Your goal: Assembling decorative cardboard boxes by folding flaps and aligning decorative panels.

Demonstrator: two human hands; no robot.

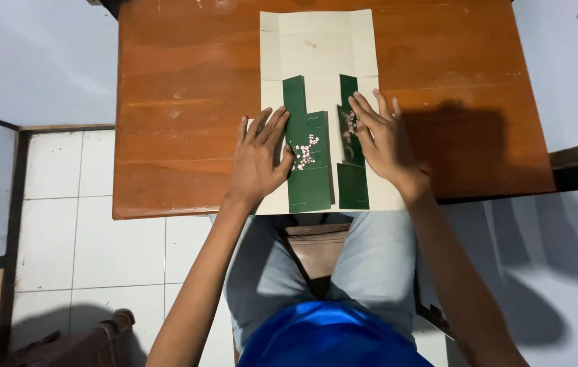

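While both palms press down near the front edge of the desk (166,102), nothing is actually being gripped. Left hand (259,158) lies flat and open, fingers spread, on the left part of a cream sheet of creased card (316,47), its fingertips just touching the wider green flap (308,170) with the small pink-and-white flower print. Right hand (382,139) is open too, fingers stretched forward and together, resting along the narrower green flap (351,183), which looks half folded up on its crease. Between the two hands the green panels sit side by side, a thin strip of cream showing in the gap.

Moving outward: the card runs from the desk's front edge up toward the back edge, roughly along the middle, with fold lines dividing its far end into panels. Its near end hangs right at the front edge, over the person's lap. Beyond the desk, white floor tiles on the left, grey trousers and a blue shirt below.

Now the risk, as I read it: the sheet is held by flat pressure alone, so an uneven push from either palm could skate it across the smooth wood or off the front edge. The half-raised right flap could also spring back or crease off its line if the fingers shift sideways.
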